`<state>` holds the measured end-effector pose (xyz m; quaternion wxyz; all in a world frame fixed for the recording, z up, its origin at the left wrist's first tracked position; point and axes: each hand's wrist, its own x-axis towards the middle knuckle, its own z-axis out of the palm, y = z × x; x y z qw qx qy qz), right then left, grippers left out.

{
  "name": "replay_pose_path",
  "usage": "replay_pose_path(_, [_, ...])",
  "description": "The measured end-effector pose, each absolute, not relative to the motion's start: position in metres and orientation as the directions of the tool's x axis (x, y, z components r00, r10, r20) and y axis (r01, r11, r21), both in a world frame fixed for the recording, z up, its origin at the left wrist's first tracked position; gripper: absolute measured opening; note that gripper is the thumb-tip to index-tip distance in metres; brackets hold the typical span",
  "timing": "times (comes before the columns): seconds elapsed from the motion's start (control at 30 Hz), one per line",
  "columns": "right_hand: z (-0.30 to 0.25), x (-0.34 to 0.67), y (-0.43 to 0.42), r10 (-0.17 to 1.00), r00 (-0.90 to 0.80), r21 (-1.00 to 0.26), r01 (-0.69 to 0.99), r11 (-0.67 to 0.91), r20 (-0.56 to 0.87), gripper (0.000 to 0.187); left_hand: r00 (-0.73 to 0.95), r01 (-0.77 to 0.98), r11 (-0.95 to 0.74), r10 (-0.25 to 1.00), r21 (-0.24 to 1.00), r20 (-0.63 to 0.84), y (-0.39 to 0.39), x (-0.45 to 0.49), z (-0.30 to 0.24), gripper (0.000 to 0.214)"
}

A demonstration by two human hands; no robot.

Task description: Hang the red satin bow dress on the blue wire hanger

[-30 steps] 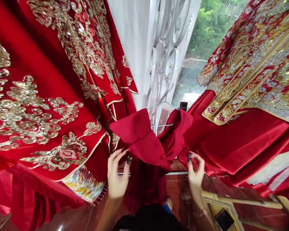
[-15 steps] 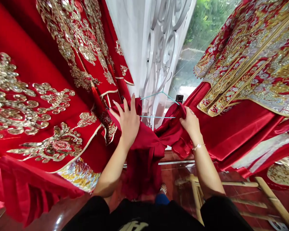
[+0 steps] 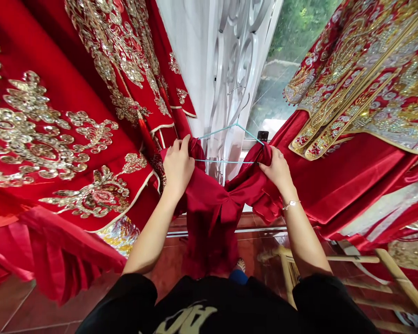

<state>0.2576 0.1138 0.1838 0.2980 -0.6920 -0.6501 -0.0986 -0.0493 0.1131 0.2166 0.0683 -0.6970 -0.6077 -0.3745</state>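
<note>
A dark red dress (image 3: 212, 199) with a gathered front hangs from a thin light-blue clothes hanger (image 3: 223, 161) in front of me. My left hand (image 3: 178, 164) is closed on the dress's left shoulder, around the hanger's left end. At the other shoulder, my right hand (image 3: 276, 167) grips the cloth beside the hanger's right end, with thumb and fingers pinched. The hanger's hook rises free above the neckline. The cloth hides both ends of the hanger's bar.
Red gowns with gold beading (image 3: 101, 195) hang close on the left. An embroidered red and gold jacket (image 3: 362, 88) hangs at the right. Behind stands a white scrollwork frame (image 3: 237, 51) near a window (image 3: 278, 74). A bamboo rack (image 3: 397, 273) stands low at the right.
My left hand, spread over the cloth before, has closed on the dress's shoulder. The hanger's left end has gone under the cloth there. My right hand keeps its hold.
</note>
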Motion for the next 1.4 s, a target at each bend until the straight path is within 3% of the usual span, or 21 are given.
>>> replay_pose_path(0.23, [0.175,0.249,0.115,0.779,0.242,-0.277,0.957,-0.092,0.579,0.056,0.024,0.910,-0.286,0.759,0.300,0.651,0.109,-0.057,0.213,0.057])
replay_pose_path(0.53, [0.186,0.246,0.095,0.769,0.283,-0.188,0.959,-0.213,0.573,0.043,0.056,0.890,-0.295,0.827,0.347,0.560,0.111,-0.067,0.227,0.059])
replay_pose_path(0.9, [0.198,0.239,0.077,0.810,0.303,-0.115,0.952,-0.285,0.503,0.041,0.054,0.935,-0.254,0.791,0.247,0.610,0.126,-0.048,0.218,0.063])
replay_pose_path(1.0, [0.202,0.236,0.074,0.817,0.307,-0.112,0.950,-0.290,0.488,0.041,0.076,0.968,-0.201,0.809,0.153,0.582,0.129,-0.037,0.225,0.066])
replay_pose_path(1.13, [0.210,0.243,0.075,0.819,0.294,-0.120,0.955,-0.271,0.493,0.038,0.177,0.983,-0.179,0.884,-0.037,0.433,0.143,-0.039,0.253,0.064])
replay_pose_path(1.2, [0.215,0.255,0.079,0.821,0.289,-0.164,0.957,-0.238,0.493,0.032,0.235,0.972,-0.227,0.907,-0.064,0.348,0.157,-0.051,0.275,0.054])
replay_pose_path(1.27, [0.218,0.272,0.083,0.829,0.295,-0.275,0.945,-0.179,0.475,0.019,0.264,0.962,-0.274,0.931,0.007,0.253,0.172,-0.068,0.297,0.041])
replay_pose_path(1.33, [0.217,0.290,0.087,0.852,0.335,-0.485,0.868,-0.112,0.403,0.004,0.227,0.955,-0.251,0.961,0.157,0.158,0.184,-0.085,0.312,0.037])
replay_pose_path(1.4, [0.212,0.303,0.088,0.873,0.397,-0.728,0.682,-0.073,0.285,0.007,0.166,0.931,-0.194,0.979,0.309,0.114,0.190,-0.097,0.318,0.037])
